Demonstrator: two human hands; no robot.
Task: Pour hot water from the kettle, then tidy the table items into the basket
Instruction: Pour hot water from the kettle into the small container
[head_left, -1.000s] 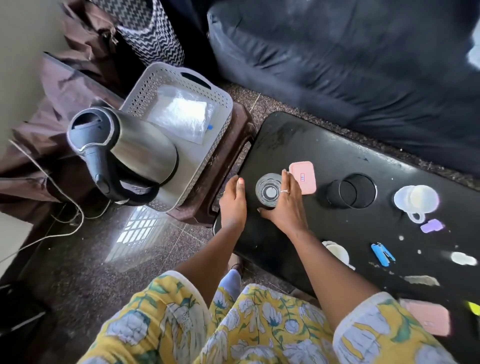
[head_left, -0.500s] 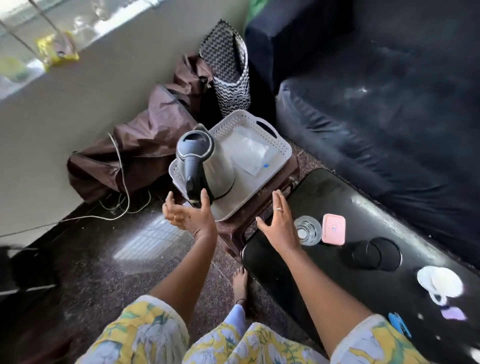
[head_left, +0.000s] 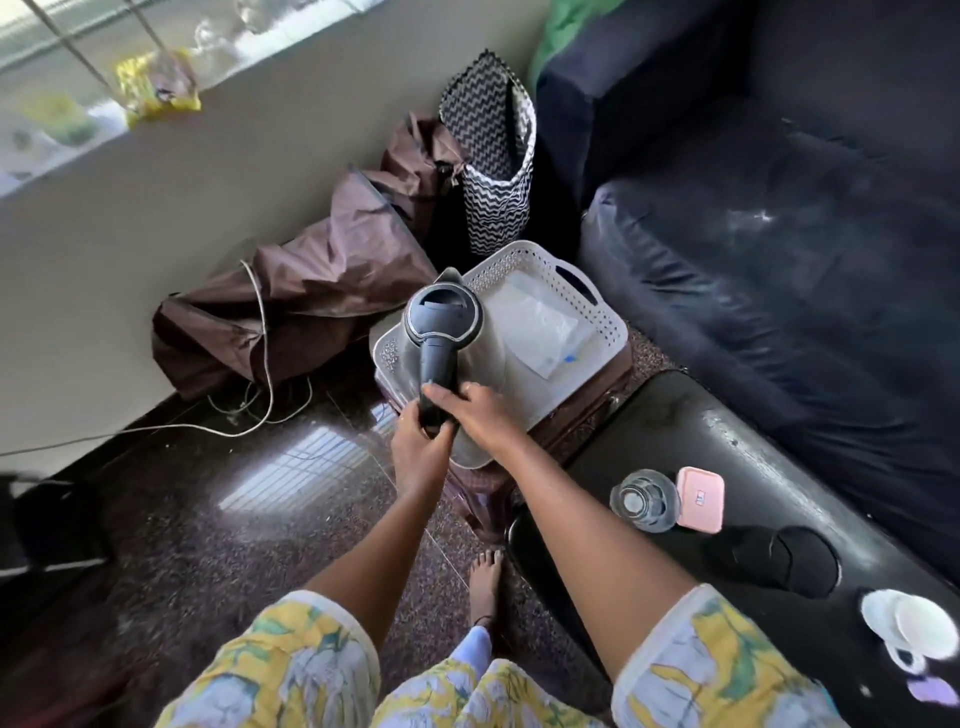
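A steel kettle (head_left: 457, 322) with a black lid and handle stands over the near corner of the white perforated basket (head_left: 597, 312). My left hand (head_left: 415, 447) and my right hand (head_left: 478, 421) are both closed around the kettle's black handle. A clear plastic packet (head_left: 540, 332) lies inside the basket. On the black table (head_left: 727, 441) to the right stand an empty clear glass (head_left: 644, 501), a pink case (head_left: 701, 499), a black lid or coaster (head_left: 779, 561) and a white cup (head_left: 914, 623).
The basket rests on a brown stool (head_left: 587, 415) between the table and the wall. A brown cloth heap (head_left: 311, 291), a zigzag bag (head_left: 493, 171) and a white cable (head_left: 260, 405) lie on the floor. A dark sofa (head_left: 779, 234) runs behind the table.
Both hands left the glass on the table, swung left and closed on the kettle's handle. My view rose and turned left with them.
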